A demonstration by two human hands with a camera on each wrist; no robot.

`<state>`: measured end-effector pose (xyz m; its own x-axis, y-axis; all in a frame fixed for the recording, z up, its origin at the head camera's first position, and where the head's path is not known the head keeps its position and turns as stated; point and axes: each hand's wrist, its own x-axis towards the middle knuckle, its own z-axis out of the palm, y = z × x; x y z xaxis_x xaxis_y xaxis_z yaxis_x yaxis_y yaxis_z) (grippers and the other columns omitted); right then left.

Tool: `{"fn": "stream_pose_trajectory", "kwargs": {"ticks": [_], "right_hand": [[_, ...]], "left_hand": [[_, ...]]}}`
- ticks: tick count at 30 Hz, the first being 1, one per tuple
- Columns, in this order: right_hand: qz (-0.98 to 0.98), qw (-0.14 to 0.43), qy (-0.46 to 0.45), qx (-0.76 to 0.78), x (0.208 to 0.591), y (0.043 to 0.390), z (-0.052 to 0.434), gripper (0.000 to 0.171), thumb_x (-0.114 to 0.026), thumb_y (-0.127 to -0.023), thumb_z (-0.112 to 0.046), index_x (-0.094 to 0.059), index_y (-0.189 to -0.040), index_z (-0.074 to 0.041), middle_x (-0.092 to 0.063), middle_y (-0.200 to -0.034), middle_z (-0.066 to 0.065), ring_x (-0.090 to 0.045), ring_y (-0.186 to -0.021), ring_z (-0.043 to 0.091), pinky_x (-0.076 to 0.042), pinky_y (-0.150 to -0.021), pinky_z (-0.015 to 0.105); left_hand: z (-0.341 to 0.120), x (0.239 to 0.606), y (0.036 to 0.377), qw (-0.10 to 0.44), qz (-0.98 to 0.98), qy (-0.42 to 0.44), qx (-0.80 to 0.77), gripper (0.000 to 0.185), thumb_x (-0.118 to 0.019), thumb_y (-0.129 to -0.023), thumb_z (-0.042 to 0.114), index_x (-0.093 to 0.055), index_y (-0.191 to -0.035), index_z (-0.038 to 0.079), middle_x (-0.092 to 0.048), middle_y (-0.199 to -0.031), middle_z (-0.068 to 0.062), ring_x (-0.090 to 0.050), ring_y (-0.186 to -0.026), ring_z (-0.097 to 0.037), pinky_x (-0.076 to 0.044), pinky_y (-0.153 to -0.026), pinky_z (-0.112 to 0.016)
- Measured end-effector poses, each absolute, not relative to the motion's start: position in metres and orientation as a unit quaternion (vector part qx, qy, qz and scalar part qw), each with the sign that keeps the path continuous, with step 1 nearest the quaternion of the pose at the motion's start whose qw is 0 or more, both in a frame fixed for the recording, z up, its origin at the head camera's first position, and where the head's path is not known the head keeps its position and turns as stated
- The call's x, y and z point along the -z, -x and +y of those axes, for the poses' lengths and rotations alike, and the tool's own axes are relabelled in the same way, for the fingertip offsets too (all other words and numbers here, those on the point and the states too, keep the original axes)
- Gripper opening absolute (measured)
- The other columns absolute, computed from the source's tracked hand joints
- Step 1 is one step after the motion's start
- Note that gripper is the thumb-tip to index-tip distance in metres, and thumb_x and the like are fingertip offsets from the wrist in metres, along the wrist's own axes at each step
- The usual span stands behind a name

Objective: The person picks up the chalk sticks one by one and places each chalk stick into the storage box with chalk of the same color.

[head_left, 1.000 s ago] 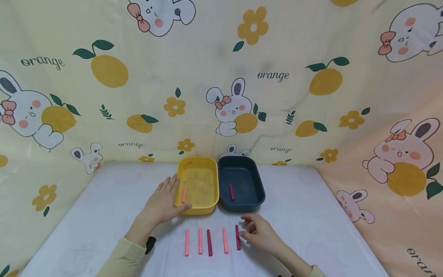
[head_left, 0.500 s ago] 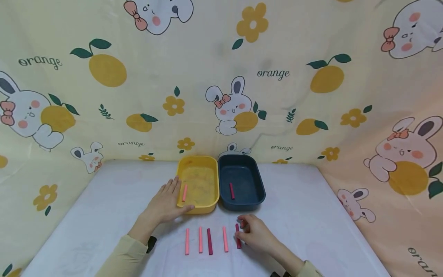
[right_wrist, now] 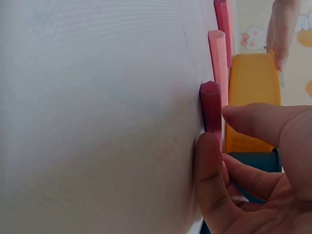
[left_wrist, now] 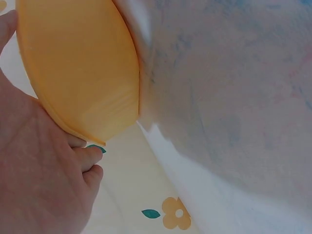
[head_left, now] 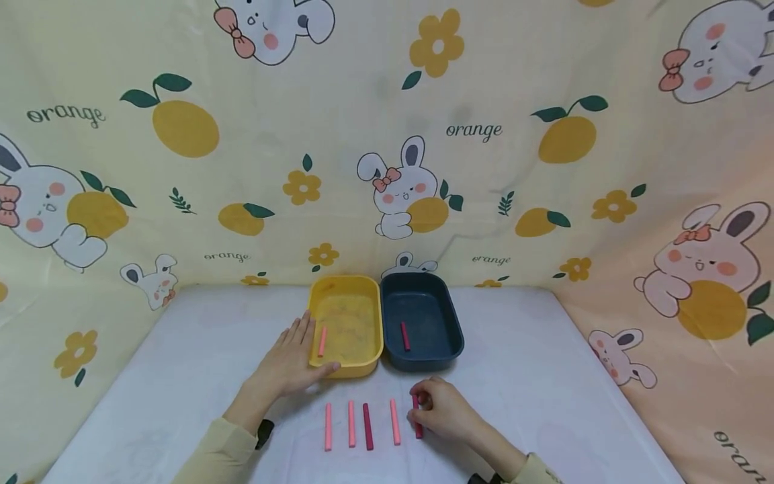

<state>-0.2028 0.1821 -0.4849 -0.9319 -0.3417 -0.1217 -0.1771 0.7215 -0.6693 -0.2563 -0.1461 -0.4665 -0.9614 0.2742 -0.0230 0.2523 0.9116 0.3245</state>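
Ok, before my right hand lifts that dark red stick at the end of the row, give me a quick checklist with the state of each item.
1. Right hand on the dark red stick: ok, thumb and fingers touch it.
2. Stick pinched firmly: cannot tell.
3. Left hand steadying the yellow tray: ok, it rests against the tray's side.
4. Dark blue tray has room: ok, it holds one dark red stick.
5. Neighbouring pink stick apart from the fingers: ok.
6. Path to the trays free: ok.

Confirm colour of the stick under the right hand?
Dark magenta stick, clearest in the right wrist view; right hand pinches it.
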Motion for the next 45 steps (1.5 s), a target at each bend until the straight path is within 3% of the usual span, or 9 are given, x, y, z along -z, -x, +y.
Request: {"fn": "stream_pose_trajectory", "kwargs": {"ticks": [18, 33, 45], "right_hand": [[0.921, 0.119, 0.135, 0.345, 0.482, 0.202, 0.181, 0.028, -0.084, -0.085, -0.01, -0.072, -0.109, -0.004, -0.058, -0.09, 0.001, -0.056, -0.08, 0.016, -0.05, -0.065, 0.024], [0.894, 0.11, 0.135, 0.412, 0.489, 0.195, 0.185, 0.031, -0.084, -0.084, -0.007, -0.07, -0.112, -0.003, -0.058, -0.093, 0.003, -0.055, -0.075, 0.016, -0.049, -0.058, 0.022], [0.874, 0.083, 0.133, 0.459, 0.487, 0.19, 0.184, 0.039, -0.079, -0.084, -0.001, -0.068, -0.122, -0.001, -0.063, -0.101, 0.005, -0.061, -0.082, 0.018, -0.055, -0.061, 0.023]], "left_hand": [[-0.144, 0.467, 0.259, 0.038, 0.98, -0.12, -0.157, 0.114, -0.055, -0.094, 0.072, -0.011, -0.163, -0.006, -0.001, -0.173, -0.023, -0.009, -0.158, -0.044, -0.014, -0.128, -0.057], [-0.142, 0.471, 0.259, 0.044, 0.978, -0.118, -0.165, 0.115, -0.055, -0.094, 0.074, -0.009, -0.164, -0.006, -0.002, -0.173, -0.023, -0.009, -0.159, -0.044, -0.013, -0.128, -0.057], [-0.143, 0.47, 0.254, 0.04, 0.977, -0.107, -0.182, 0.116, -0.056, -0.093, 0.073, -0.008, -0.163, -0.006, -0.002, -0.173, -0.024, -0.008, -0.159, -0.044, -0.012, -0.128, -0.058]]}}
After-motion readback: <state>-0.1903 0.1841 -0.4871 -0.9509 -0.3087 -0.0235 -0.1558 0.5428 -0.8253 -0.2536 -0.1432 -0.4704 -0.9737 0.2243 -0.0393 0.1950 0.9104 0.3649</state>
